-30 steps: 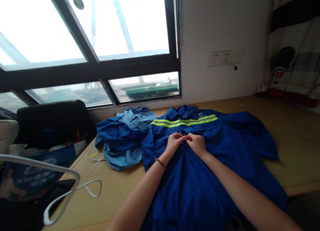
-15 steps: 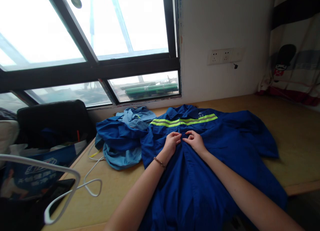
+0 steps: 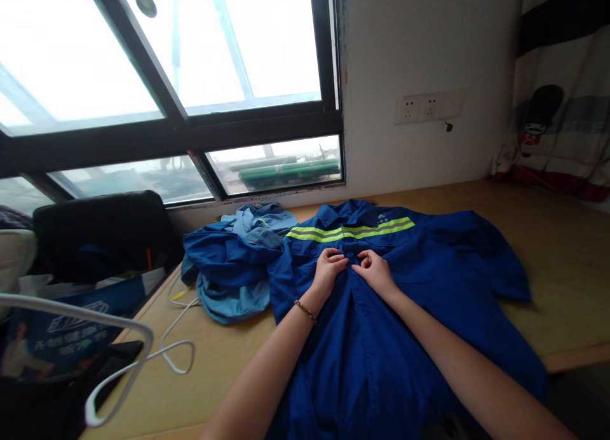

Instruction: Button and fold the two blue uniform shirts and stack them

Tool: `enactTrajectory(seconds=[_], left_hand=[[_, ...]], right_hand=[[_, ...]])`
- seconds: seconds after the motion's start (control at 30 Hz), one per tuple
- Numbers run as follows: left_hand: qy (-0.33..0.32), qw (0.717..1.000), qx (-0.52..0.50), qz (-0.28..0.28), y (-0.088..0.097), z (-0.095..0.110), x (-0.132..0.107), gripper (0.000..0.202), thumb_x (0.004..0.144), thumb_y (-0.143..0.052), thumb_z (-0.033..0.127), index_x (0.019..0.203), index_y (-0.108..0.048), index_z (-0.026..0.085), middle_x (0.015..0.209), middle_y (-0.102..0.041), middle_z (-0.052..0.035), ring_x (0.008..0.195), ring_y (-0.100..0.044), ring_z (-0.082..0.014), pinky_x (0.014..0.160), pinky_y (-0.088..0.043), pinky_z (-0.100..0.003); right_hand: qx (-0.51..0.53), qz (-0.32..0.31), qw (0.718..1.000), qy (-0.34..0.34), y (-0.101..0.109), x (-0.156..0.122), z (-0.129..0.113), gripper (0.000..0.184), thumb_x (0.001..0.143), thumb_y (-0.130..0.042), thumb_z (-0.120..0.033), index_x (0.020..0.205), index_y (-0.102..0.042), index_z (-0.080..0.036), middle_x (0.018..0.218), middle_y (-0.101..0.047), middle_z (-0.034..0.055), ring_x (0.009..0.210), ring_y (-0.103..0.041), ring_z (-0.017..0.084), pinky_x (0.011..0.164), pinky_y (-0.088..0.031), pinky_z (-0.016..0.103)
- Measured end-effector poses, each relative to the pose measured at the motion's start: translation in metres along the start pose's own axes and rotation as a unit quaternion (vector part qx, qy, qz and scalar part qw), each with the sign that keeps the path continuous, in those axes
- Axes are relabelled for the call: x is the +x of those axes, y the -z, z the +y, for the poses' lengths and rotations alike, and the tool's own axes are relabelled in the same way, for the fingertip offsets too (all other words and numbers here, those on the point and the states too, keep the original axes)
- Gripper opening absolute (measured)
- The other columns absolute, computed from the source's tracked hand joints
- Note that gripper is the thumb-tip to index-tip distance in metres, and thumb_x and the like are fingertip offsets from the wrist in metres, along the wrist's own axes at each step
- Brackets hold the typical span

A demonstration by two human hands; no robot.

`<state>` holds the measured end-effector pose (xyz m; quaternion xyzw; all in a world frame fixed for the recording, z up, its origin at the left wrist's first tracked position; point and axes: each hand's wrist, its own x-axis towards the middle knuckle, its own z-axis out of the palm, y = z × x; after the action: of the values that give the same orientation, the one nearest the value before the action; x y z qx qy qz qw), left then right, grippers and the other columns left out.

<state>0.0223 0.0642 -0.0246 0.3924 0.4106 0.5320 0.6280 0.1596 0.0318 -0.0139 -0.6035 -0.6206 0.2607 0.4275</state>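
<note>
A dark blue work shirt (image 3: 381, 325) with a yellow-green reflective stripe (image 3: 350, 231) lies spread flat on a wooden table (image 3: 562, 268). My left hand (image 3: 328, 269) and my right hand (image 3: 376, 271) rest side by side on its chest, just below the stripe. Both hands have their fingers curled and pinch the shirt's front opening between them. A beaded bracelet (image 3: 305, 310) is on my left wrist.
A crumpled pile of blue clothes (image 3: 233, 262) lies left of the shirt. A white clothes hanger (image 3: 119, 351) juts over the table's left edge, with a white cord beside it. A black bag (image 3: 100, 233) stands at the far left. A wall socket (image 3: 424, 108) and a patterned cloth (image 3: 557, 96) are behind.
My hands have shifted slightly along the shirt's front opening, a little further from me and a little apart. The shirt itself lies as before.
</note>
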Motion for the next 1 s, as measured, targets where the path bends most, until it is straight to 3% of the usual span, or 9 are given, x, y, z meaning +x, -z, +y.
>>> enactTrajectory(seconds=[0.13, 0.2, 0.33, 0.43, 0.57, 0.63, 0.7, 0.87, 1.0], left_hand=[[-0.060, 0.996, 0.071, -0.018, 0.000, -0.003, 0.003, 0.042, 0.055, -0.073, 0.018, 0.089, -0.048, 0.015, 0.069, -0.062, -0.0009, 0.056, -0.057, -0.0100, 0.055, -0.045, -0.021], [-0.084, 0.991, 0.102, -0.025, 0.001, -0.005, 0.008, 0.041, 0.057, -0.072, 0.018, 0.090, -0.049, 0.015, 0.068, -0.062, -0.0012, 0.057, -0.058, -0.0108, 0.056, -0.045, -0.022], [-0.115, 0.981, 0.147, -0.045, 0.004, -0.011, 0.027, 0.038, 0.060, -0.069, 0.020, 0.091, -0.049, 0.016, 0.069, -0.062, -0.0012, 0.058, -0.058, -0.0113, 0.056, -0.046, -0.022], [-0.133, 0.974, 0.172, -0.068, 0.006, -0.010, 0.046, 0.035, 0.062, -0.067, 0.018, 0.092, -0.049, 0.016, 0.070, -0.062, -0.0012, 0.060, -0.059, -0.0115, 0.059, -0.046, -0.022], [-0.160, 0.948, 0.268, -0.063, 0.004, -0.003, 0.067, 0.030, 0.065, -0.063, 0.013, 0.092, -0.050, 0.015, 0.071, -0.062, -0.0018, 0.065, -0.060, -0.0128, 0.062, -0.047, -0.024], [-0.169, 0.928, 0.331, -0.039, 0.001, 0.001, 0.073, 0.027, 0.066, -0.061, 0.011, 0.091, -0.050, 0.015, 0.072, -0.062, -0.0026, 0.068, -0.060, -0.0140, 0.066, -0.047, -0.025], [-0.167, 0.914, 0.370, -0.019, -0.003, 0.003, 0.074, 0.026, 0.067, -0.059, 0.008, 0.091, -0.051, 0.015, 0.075, -0.063, -0.0041, 0.074, -0.061, -0.0156, 0.072, -0.046, -0.028], [-0.140, 0.901, 0.409, -0.028, -0.009, 0.008, 0.050, 0.046, 0.064, -0.058, 0.001, 0.107, -0.048, 0.014, 0.089, -0.063, -0.0090, 0.085, -0.060, -0.0190, 0.079, -0.043, -0.032], [-0.165, 0.845, 0.505, -0.067, -0.006, 0.013, 0.003, 0.055, 0.068, -0.058, 0.008, 0.119, -0.039, 0.016, 0.106, -0.058, -0.0117, 0.093, -0.056, -0.0200, 0.079, -0.043, -0.030]], right_hand=[[-0.264, 0.002, 0.958, 0.109, -0.001, -0.029, -0.023, 0.020, 0.072, -0.054, -0.032, 0.084, -0.054, -0.016, 0.078, -0.059, 0.0064, 0.075, -0.056, 0.020, 0.064, -0.040, 0.028], [-0.350, -0.035, 0.931, 0.100, -0.005, -0.041, -0.031, 0.016, 0.072, -0.053, -0.027, 0.083, -0.055, -0.015, 0.081, -0.059, 0.0101, 0.079, -0.056, 0.024, 0.064, -0.040, 0.029], [-0.414, -0.085, 0.906, 0.028, -0.004, -0.045, -0.035, 0.022, 0.068, -0.049, -0.012, 0.089, -0.055, -0.013, 0.087, -0.059, 0.0130, 0.075, -0.059, 0.024, 0.060, -0.040, 0.029], [-0.395, -0.098, 0.913, 0.009, 0.006, -0.034, -0.030, 0.023, 0.065, -0.049, -0.010, 0.087, -0.056, -0.014, 0.087, -0.060, 0.0123, 0.075, -0.059, 0.024, 0.059, -0.038, 0.028], [-0.245, -0.102, 0.964, 0.005, 0.017, -0.023, -0.012, 0.011, 0.064, -0.050, -0.017, 0.073, -0.057, -0.017, 0.072, -0.062, 0.0057, 0.068, -0.058, 0.020, 0.057, -0.037, 0.026], [-0.104, -0.083, 0.991, -0.005, 0.019, -0.020, -0.002, 0.010, 0.062, -0.050, -0.018, 0.069, -0.058, -0.017, 0.068, -0.062, 0.0027, 0.067, -0.056, 0.017, 0.058, -0.038, 0.024], [0.065, -0.074, 0.994, -0.044, 0.021, -0.018, 0.006, 0.017, 0.058, -0.050, -0.016, 0.073, -0.060, -0.017, 0.073, -0.063, 0.0016, 0.067, -0.056, 0.015, 0.057, -0.039, 0.023], [0.326, -0.138, 0.905, -0.237, 0.030, -0.013, 0.008, 0.038, 0.051, -0.047, -0.008, 0.083, -0.064, -0.014, 0.061, -0.063, 0.0002, 0.051, -0.053, 0.012, 0.045, -0.038, 0.020], [0.423, -0.230, 0.836, -0.264, 0.036, -0.013, 0.004, 0.040, 0.048, -0.042, -0.005, 0.078, -0.067, -0.012, 0.061, -0.065, 0.0035, 0.054, -0.058, 0.014, 0.052, -0.045, 0.023]])
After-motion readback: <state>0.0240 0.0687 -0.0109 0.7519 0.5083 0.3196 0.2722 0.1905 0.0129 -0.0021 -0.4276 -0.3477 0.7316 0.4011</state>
